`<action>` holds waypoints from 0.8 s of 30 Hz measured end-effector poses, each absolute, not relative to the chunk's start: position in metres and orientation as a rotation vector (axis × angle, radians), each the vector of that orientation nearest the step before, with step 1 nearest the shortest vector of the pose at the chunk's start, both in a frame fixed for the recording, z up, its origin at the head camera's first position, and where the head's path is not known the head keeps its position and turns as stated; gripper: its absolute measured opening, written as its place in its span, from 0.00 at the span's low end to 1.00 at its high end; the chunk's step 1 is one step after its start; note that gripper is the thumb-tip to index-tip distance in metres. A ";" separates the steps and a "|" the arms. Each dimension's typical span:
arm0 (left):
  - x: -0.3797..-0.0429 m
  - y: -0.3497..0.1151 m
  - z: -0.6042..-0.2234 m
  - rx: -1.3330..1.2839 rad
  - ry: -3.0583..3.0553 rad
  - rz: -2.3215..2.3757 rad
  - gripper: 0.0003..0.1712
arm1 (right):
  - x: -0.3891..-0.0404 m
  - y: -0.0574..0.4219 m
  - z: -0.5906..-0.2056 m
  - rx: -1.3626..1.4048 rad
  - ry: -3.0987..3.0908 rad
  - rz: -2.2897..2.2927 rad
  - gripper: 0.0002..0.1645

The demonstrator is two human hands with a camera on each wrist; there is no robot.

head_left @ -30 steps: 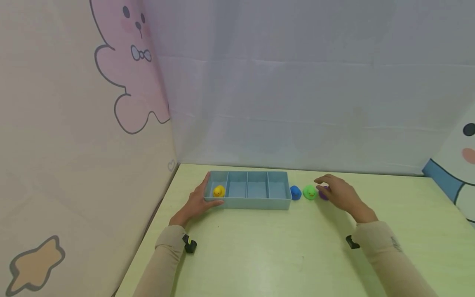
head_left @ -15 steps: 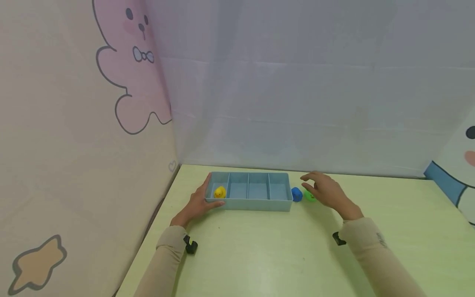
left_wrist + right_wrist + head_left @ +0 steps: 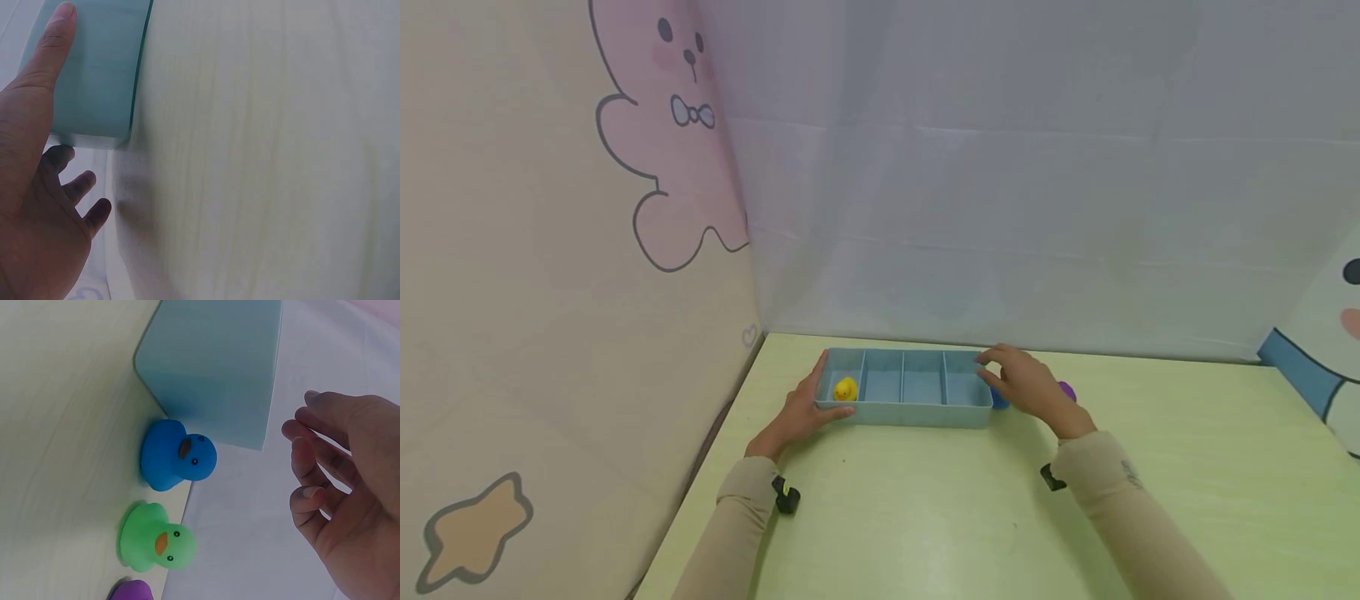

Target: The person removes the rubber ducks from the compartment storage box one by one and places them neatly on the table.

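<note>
A light blue box [image 3: 910, 414] has several compartments in a row. A yellow rubber duck [image 3: 846, 389] sits in its leftmost one. My left hand [image 3: 797, 414] rests at the box's left end, thumb straight along the front wall, other fingers by the end wall. My right hand [image 3: 1026, 383] hovers over the box's right end with loosely bent fingers and nothing in them. Below it in the right wrist view, a blue rubber duck [image 3: 165, 456] stands against the box end. Beside that duck is a green rubber duck [image 3: 147, 537], hidden by my hand in the head view.
A purple thing [image 3: 1067, 390], partly covered by my right hand, is at the right end of the duck row. White cloth [image 3: 1000, 208] hangs behind the pale table [image 3: 910, 517]. A cartoon-printed cloth [image 3: 550, 333] borders the left side.
My right hand has moved left from over the purple thing, past the green duck, to the box's right end. My left hand stays at the box.
</note>
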State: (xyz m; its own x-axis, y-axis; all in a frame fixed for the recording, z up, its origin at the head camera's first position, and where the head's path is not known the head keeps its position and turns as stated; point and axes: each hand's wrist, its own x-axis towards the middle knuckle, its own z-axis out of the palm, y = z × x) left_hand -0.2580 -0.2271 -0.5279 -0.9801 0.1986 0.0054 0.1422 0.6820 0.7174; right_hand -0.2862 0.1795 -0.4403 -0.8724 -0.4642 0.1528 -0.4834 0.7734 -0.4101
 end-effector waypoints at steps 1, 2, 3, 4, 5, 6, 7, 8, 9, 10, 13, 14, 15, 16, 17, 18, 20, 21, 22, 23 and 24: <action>-0.258 -0.227 -0.528 0.285 2.811 1.195 0.70 | -0.286 0.176 -0.441 0.790 -2.914 0.691 0.19; -0.257 -0.227 -0.528 0.285 2.808 1.198 0.70 | -0.287 0.173 -0.441 0.803 -2.909 0.685 0.19; -0.257 -0.227 -0.527 0.283 2.803 1.203 0.70 | -0.286 0.170 -0.441 0.815 -2.904 0.679 0.19; -0.257 -0.227 -0.526 0.283 2.797 1.211 0.70 | -0.286 0.167 -0.442 0.829 -2.894 0.670 0.18; -0.256 -0.227 -0.526 0.281 2.789 1.218 0.70 | -0.286 0.164 -0.442 0.843 -2.885 0.666 0.18; -0.256 -0.227 -0.525 0.281 2.790 1.213 0.70 | -0.286 0.161 -0.443 0.856 -2.875 0.661 0.18; -0.256 -0.227 -0.525 0.278 2.789 1.211 0.70 | -0.285 0.158 -0.444 0.869 -2.864 0.655 0.17; -0.256 -0.227 -0.524 0.281 2.794 1.207 0.70 | -0.285 0.156 -0.444 0.884 -2.855 0.646 0.17; -0.255 -0.227 -0.524 0.281 2.799 1.203 0.70 | -0.285 0.153 -0.445 0.895 -2.848 0.641 0.17; -0.255 -0.227 -0.524 0.281 2.801 1.197 0.70 | -0.285 0.150 -0.446 0.907 -2.842 0.640 0.16; -0.255 -0.227 -0.524 0.282 2.813 1.177 0.70 | -0.285 0.142 -0.448 0.952 -2.830 0.638 0.16; -0.256 -0.227 -0.524 0.283 2.817 1.170 0.70 | -0.284 0.140 -0.448 0.962 -2.827 0.638 0.16; -0.256 -0.227 -0.524 0.279 2.817 1.169 0.70 | -0.284 0.136 -0.448 0.968 -2.830 0.643 0.16; -0.256 -0.227 -0.524 0.280 2.814 1.170 0.70 | -0.284 0.133 -0.448 0.974 -2.832 0.652 0.17; -0.256 -0.227 -0.524 0.283 2.817 1.169 0.70 | -0.284 0.130 -0.448 0.978 -2.830 0.642 0.17; -0.256 -0.227 -0.524 0.286 2.820 1.167 0.70 | -0.283 0.127 -0.447 0.981 -2.837 0.642 0.17; -0.256 -0.227 -0.524 0.290 2.829 1.168 0.70 | -0.283 0.121 -0.446 0.995 -2.842 0.643 0.17; -0.256 -0.227 -0.524 0.292 2.830 1.173 0.70 | -0.282 0.118 -0.445 1.010 -2.842 0.633 0.18; -0.256 -0.227 -0.524 0.294 2.835 1.172 0.70 | -0.281 0.114 -0.444 1.026 -2.841 0.632 0.18; -0.256 -0.227 -0.525 0.296 2.839 1.170 0.70 | -0.280 0.112 -0.443 1.042 -2.839 0.614 0.18; -0.256 -0.227 -0.525 0.297 2.843 1.169 0.70 | -0.280 0.109 -0.442 1.058 -2.840 0.611 0.18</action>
State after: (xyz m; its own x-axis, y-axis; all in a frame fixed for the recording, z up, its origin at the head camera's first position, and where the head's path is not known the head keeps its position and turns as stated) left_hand -0.2563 -0.2273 -0.5249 -0.9800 0.1974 0.0236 0.1569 0.6949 0.7018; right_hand -0.2795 0.1087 -0.4423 -0.7648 -0.6184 0.1807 -0.6380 0.6880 -0.3458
